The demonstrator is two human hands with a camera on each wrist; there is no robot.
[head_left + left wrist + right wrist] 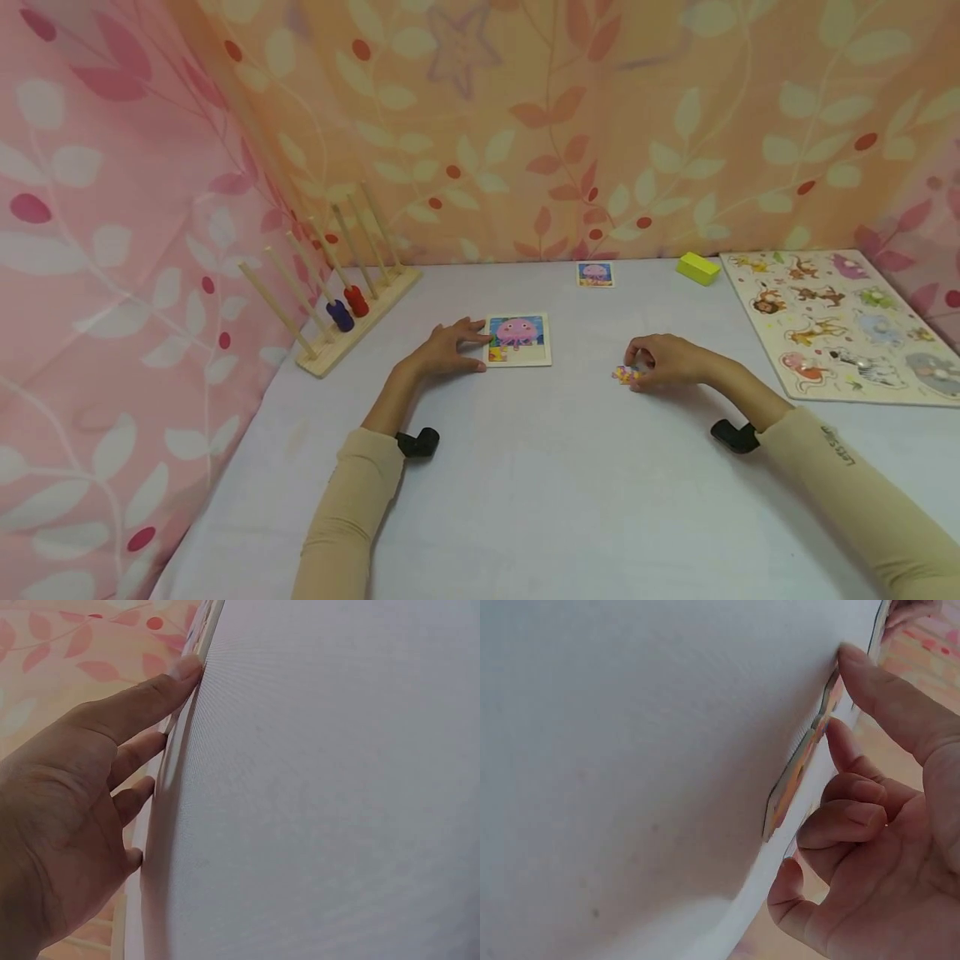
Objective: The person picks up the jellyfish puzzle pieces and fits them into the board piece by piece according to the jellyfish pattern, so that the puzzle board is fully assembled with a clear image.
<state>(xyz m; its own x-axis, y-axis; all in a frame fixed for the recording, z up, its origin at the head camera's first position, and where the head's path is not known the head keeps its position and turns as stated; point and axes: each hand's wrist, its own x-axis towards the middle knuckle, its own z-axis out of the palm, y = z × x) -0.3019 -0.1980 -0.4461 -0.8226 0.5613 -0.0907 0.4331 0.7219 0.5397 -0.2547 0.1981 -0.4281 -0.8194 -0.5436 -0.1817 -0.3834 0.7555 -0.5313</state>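
Note:
In the head view, a square jellyfish puzzle board (517, 340) lies on the table, with a bare pale area along its lower part. My left hand (447, 348) rests at the board's left side, fingers spread and fairly straight; in the left wrist view, thumb and fingertips (193, 667) are right at its edge. Further right, my right hand (670, 361) pinches at a small group of colourful puzzle pieces (624, 374) between thumb and forefinger. The right wrist view shows these flat pieces (789, 787) lying on the cloth, with the other fingers curled beside them.
A small jellyfish picture card (596, 275) lies at the back, with a yellow block (698, 268) to its right. An animal peg puzzle board (840, 321) occupies the right side. On the left stands a wooden peg rack (363, 323) with blue and red beads.

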